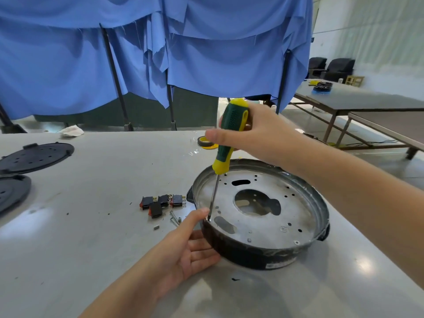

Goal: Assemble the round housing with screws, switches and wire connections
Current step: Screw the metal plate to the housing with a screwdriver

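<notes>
Far left on the grey surface (91, 237): two black perforated round covers (36, 156), one partly out of view. Crumpled white cloth (71, 131) at the far edge. Centre: cluster of black rocker switches (161, 203), loose screws (174, 218) just near-right of them. Left hand (188, 246) lies against the near-left wall of the round housing (259, 216), fingers fairly straight, grip loose, thumb up at the rim beside the screwdriver tip. Housing sits right of centre, open side up, metal plate with holes inside. Right hand (259, 136) wraps the green-and-yellow screwdriver (227, 143), shaft angled down to the housing's left inner edge. Tape roll (206, 142) behind it.
</notes>
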Demonstrator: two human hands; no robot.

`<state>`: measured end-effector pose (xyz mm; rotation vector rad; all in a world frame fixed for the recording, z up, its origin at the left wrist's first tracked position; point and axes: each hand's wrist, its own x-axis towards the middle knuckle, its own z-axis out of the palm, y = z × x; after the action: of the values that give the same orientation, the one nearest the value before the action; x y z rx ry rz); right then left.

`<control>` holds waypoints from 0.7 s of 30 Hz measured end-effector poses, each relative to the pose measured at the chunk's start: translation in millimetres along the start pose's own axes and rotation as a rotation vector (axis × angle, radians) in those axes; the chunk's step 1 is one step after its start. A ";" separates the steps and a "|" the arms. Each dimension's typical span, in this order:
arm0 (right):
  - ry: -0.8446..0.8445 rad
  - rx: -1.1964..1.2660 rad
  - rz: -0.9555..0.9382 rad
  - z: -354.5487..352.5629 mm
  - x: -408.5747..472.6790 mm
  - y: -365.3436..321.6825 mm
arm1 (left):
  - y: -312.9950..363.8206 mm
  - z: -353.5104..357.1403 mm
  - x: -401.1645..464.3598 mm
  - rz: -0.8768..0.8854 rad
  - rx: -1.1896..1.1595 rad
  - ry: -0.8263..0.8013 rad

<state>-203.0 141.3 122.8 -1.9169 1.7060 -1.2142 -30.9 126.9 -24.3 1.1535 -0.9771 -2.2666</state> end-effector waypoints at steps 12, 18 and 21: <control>0.362 0.401 -0.037 -51.2 -16.8 5.0 | 4.6 -3.0 -0.7 0.130 0.110 0.065; 0.449 0.141 0.014 -88.0 -22.3 32.7 | 5.9 -10.7 1.6 0.164 0.117 0.052; 0.387 0.049 0.316 -97.1 -21.1 64.2 | 6.9 -14.7 2.8 0.182 0.121 0.050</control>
<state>-316.6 174.0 127.4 -1.3748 2.0475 -1.5482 -20.0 114.7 -26.7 1.1160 -1.1631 -2.0511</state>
